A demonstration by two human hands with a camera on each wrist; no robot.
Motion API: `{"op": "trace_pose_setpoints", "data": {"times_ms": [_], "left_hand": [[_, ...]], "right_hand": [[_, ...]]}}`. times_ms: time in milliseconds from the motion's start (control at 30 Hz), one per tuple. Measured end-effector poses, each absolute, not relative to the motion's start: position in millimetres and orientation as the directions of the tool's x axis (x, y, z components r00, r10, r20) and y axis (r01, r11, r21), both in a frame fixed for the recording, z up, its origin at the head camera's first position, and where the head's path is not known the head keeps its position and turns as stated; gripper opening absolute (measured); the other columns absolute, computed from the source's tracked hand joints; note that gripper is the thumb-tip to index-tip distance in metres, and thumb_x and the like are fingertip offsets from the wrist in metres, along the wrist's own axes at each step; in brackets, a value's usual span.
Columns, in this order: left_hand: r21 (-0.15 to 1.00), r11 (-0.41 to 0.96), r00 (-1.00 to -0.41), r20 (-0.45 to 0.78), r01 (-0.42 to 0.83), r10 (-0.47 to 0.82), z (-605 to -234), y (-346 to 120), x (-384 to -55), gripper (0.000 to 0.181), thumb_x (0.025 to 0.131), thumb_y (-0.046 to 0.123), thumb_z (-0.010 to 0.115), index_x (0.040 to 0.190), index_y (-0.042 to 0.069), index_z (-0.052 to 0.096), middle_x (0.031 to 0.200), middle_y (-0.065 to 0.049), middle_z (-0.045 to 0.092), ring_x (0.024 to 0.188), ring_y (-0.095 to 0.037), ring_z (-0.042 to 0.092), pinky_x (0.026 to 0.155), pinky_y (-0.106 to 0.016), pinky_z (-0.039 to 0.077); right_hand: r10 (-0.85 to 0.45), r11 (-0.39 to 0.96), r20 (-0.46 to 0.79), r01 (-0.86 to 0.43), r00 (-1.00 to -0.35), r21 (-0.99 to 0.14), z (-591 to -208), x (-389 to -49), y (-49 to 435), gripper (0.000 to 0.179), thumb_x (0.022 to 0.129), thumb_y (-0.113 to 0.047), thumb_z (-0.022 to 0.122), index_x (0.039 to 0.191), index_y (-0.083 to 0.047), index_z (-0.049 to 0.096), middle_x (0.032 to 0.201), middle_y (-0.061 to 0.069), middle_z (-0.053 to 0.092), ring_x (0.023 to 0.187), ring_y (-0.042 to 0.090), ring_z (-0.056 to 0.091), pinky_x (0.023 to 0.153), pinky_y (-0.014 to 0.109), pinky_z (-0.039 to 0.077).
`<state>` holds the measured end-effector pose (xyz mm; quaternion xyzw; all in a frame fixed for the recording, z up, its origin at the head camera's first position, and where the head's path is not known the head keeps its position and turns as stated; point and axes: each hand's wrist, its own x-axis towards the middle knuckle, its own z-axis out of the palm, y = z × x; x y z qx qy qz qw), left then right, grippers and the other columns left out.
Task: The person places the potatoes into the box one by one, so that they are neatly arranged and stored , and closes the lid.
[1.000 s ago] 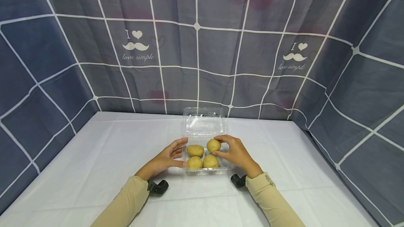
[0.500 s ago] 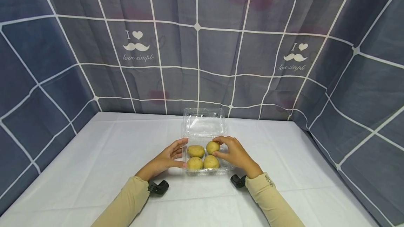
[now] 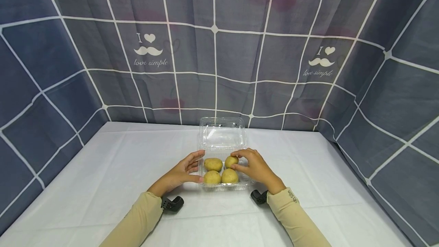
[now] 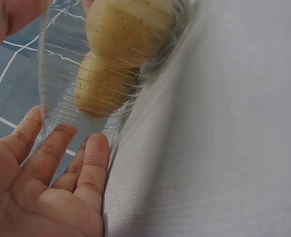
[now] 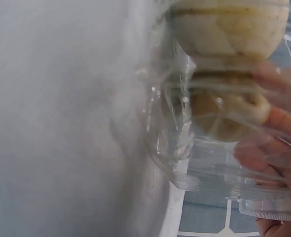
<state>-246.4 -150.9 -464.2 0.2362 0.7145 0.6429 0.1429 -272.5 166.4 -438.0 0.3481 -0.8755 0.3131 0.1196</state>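
A clear plastic clamshell box holds several yellow potatoes, its lid tipped back behind it. My right hand reaches over the box's right side. Its thumb and fingers pinch the back right potato, which sits down among the others. In the right wrist view this potato shows blurred through the plastic wall, fingers beside it. My left hand is spread along the box's left side, thumb by the front corner. Its fingers lie fairly straight at the ribbed wall in the left wrist view. Another potato is back left.
Two more potatoes, the left one and the right one, fill the box's front. A white cloth covers the table. Grey-blue checked curtains stand behind and at both sides.
My right hand has lowered slightly with the potato, which now sits a little deeper in the back right of the box. The left hand stays in place.
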Motion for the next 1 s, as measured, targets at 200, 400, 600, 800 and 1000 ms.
{"op": "trace_pose_setpoints", "data": {"times_ms": [200, 400, 600, 800, 1000], "left_hand": [[0.986, 0.058, -0.844, 0.103, 0.157, 0.526, -464.5, -150.9, -246.6, 0.102, 0.090, 0.008, 0.088, 0.168, -0.006, 0.023, 0.174, -0.031, 0.022, 0.158, -0.053, 0.026, 0.128, -0.060, 0.029], [0.985, 0.062, -0.845, 0.104, 0.159, 0.524, -465.1, -150.9, -246.7, 0.102, 0.090, 0.008, 0.088, 0.168, -0.006, 0.023, 0.174, -0.031, 0.023, 0.158, -0.052, 0.026, 0.128, -0.060, 0.030], [0.986, 0.066, -0.847, 0.096, 0.153, 0.523, -464.7, -150.8, -246.4, 0.102, 0.090, 0.008, 0.088, 0.168, -0.005, 0.023, 0.174, -0.030, 0.022, 0.158, -0.052, 0.026, 0.129, -0.061, 0.029], [0.987, 0.065, -0.846, 0.094, 0.150, 0.525, -464.9, -151.1, -246.9, 0.102, 0.090, 0.007, 0.088, 0.168, -0.005, 0.023, 0.174, -0.030, 0.022, 0.158, -0.052, 0.025, 0.129, -0.061, 0.029], [0.986, 0.065, -0.846, 0.097, 0.154, 0.524, -465.2, -151.6, -246.7, 0.102, 0.091, 0.008, 0.087, 0.168, -0.004, 0.023, 0.174, -0.031, 0.022, 0.157, -0.052, 0.026, 0.129, -0.062, 0.029]], "right_hand": [[-0.535, 0.555, 0.438, -0.692, -0.722, -0.461, -438.8, -273.2, 166.7, 0.032, 0.091, -0.013, 0.087, 0.120, -0.004, 0.079, 0.118, 0.008, 0.080, 0.104, 0.027, 0.071, 0.100, 0.052, 0.054], [-0.529, 0.542, 0.434, -0.683, -0.730, -0.489, -437.7, -273.3, 166.9, 0.030, 0.092, -0.013, 0.087, 0.120, -0.004, 0.079, 0.119, 0.008, 0.079, 0.104, 0.027, 0.072, 0.102, 0.056, 0.052], [-0.528, 0.520, 0.457, -0.698, -0.716, -0.492, -437.8, -274.5, 167.3, 0.027, 0.092, -0.009, 0.087, 0.117, -0.004, 0.079, 0.116, 0.007, 0.079, 0.101, 0.027, 0.072, 0.100, 0.055, 0.054], [-0.523, 0.490, 0.497, -0.721, -0.693, -0.491, -436.7, -274.7, 168.6, 0.027, 0.090, -0.001, 0.085, 0.116, 0.000, 0.078, 0.114, 0.012, 0.079, 0.099, 0.031, 0.074, 0.093, 0.054, 0.060], [-0.499, 0.480, 0.507, -0.711, -0.703, -0.513, -435.2, -275.2, 172.2, 0.027, 0.090, 0.005, 0.082, 0.117, 0.004, 0.077, 0.114, 0.013, 0.079, 0.097, 0.032, 0.075, 0.092, 0.053, 0.061]]}}
